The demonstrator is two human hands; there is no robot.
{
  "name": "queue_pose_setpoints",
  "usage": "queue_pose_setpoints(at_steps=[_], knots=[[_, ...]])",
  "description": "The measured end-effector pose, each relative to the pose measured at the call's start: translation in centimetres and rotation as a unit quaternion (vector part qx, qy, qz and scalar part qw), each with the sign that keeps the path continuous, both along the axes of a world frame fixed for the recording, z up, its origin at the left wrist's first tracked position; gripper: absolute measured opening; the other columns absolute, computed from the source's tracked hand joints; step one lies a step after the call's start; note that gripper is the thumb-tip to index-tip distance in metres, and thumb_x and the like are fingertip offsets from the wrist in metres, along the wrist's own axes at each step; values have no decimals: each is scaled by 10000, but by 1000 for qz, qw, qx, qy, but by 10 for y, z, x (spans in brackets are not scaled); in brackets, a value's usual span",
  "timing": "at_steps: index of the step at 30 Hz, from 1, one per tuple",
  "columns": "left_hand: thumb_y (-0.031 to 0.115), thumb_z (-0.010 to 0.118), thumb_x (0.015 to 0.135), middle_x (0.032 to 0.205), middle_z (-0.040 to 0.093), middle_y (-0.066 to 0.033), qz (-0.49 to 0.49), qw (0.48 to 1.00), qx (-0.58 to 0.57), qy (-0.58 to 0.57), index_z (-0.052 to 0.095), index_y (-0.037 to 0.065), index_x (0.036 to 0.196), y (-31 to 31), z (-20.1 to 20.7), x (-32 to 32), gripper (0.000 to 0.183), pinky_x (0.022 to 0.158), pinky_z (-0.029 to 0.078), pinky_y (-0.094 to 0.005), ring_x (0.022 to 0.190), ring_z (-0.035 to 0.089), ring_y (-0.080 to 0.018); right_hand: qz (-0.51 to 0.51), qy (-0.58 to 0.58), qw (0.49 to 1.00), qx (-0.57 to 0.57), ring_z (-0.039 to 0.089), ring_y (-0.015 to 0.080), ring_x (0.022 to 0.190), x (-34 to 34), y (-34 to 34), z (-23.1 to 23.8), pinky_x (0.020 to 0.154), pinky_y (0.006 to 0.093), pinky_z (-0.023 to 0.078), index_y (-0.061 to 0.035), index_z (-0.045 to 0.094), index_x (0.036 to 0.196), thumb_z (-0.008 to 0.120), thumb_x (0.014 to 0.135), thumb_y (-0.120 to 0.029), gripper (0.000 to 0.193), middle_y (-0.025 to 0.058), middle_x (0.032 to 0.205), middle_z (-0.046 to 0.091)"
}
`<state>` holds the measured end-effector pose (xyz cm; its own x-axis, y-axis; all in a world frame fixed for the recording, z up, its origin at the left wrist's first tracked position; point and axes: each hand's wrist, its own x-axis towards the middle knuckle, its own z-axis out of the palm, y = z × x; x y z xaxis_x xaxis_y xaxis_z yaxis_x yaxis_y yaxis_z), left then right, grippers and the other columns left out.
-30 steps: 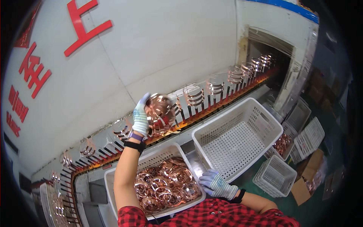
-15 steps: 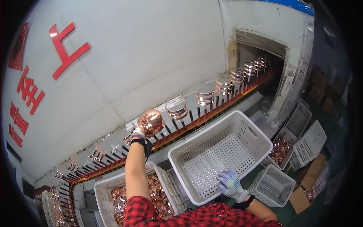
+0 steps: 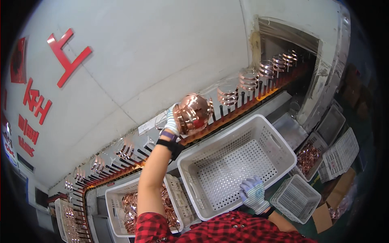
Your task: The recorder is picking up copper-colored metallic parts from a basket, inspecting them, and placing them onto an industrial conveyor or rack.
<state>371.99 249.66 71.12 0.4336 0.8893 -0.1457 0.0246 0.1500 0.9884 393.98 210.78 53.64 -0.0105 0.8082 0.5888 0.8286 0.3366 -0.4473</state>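
Head view: left hand [image 3: 172,120] apparently grips coppery pieces [image 3: 195,112]; right hand [image 3: 254,195], half-curled, empty, overlaps a white basket [image 3: 221,176].

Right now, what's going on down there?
The person's gloved left hand holds a bundle of shiny copper-coloured pieces up by the conveyor. The gloved right hand is at the near side of a large white crate. Another white crate holds loose copper-coloured parts, partly hidden by the left forearm.
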Motion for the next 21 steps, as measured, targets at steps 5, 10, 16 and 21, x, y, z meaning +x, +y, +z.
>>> queue_pose_setpoints(at_steps=[5,10,16,21], knots=[[530,391,986,1279,644,-29,274,906,-215,-241,581,173,1315,82,-75,25,521,987,483,-502,1120,623,-307,-12,-8,1000,4,615,279,1005,18,4,2,1032,526,399,-90,663,916,711,711,-159,222,77,978,678],[534,434,976,1320,587,-93,315,899,-248,-179,549,124,1313,129,-122,-4,543,993,473,-485,1110,594,-292,10,16,1000,-2,618,281,990,29,9,2,1008,522,413,-87,667,890,703,710,-152,195,80,972,677],[490,457,966,1221,631,-105,216,968,-123,-20,589,95,1283,67,-55,-17,523,887,528,-446,1044,625,-293,30,1,1000,7,620,280,985,37,13,3,1007,509,425,-88,664,919,707,729,-170,212,75,975,669],[441,512,950,1166,676,-131,-56,971,-97,-210,596,42,1267,-12,56,71,516,918,530,-473,1025,662,-281,57,-5,998,-9,621,278,996,41,12,0,1023,513,420,-91,663,930,713,729,-185,228,69,993,669]])
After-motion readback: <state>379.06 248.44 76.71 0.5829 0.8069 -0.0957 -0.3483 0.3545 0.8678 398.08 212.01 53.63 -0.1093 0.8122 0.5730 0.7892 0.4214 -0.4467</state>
